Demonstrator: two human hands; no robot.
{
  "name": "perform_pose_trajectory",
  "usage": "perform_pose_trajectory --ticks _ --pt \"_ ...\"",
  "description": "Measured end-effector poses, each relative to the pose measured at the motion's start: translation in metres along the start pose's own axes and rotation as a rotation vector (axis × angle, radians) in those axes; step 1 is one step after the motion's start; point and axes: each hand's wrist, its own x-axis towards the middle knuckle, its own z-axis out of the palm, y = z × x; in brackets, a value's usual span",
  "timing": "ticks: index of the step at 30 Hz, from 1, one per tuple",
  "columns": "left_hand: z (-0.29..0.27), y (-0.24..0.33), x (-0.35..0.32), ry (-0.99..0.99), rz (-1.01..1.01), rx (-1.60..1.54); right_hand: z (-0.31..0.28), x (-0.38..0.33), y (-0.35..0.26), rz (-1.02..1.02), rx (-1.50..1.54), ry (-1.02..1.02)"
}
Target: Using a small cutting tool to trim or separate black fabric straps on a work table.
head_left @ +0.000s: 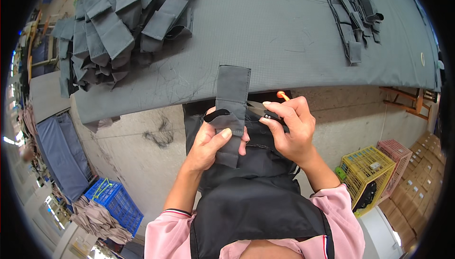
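Hands pinch: left hand (208, 143) a grey strip (233, 93) pointing lengthwise toward the table (270, 36), right hand (296, 124) snips (258, 107).

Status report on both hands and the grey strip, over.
Left hand holds grey strip. Right hand grips snips, blades at strip's edge. Larger strip pile on table, away from hands.

Bright, diffuse light falls on my left hand (207, 140) and right hand (295, 124), both fairly sharp mid-frame. White glare burns out at the far left, where details smear. The fisheye bows the grey-covered table (265, 31) toward black corners.
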Motion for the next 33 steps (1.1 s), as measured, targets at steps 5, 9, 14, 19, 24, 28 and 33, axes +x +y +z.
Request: perform_pose_trajectory --ticks 5,9,14,19,24,28,33 --pt "0.003 0.003 -0.001 0.011 -0.004 0.002 0.001 -0.002 0.002 -0.128 -0.141 -0.003" --pt "0.003 0.004 -0.006 0.068 0.01 0.033 0.001 -0.002 0.0 -0.164 -0.163 0.008" --pt "-0.001 0.005 -0.006 0.038 0.011 0.026 0.0 -0.002 -0.005 -0.159 -0.162 -0.009" --pt "-0.002 0.006 -0.006 0.006 -0.035 -0.054 0.0 -0.001 -0.005 -0.102 -0.07 -0.008" --pt "0.0 0.007 -0.005 0.009 -0.044 -0.059 -0.004 0.0 -0.008 -0.133 -0.114 -0.047" --pt "0.006 0.011 -0.005 0.057 -0.091 -0.116 -0.005 -0.002 -0.01 -0.229 -0.263 -0.043" --pt "0.003 0.006 -0.004 0.013 -0.055 -0.08 -0.006 0.003 -0.011 -0.096 -0.058 0.071"
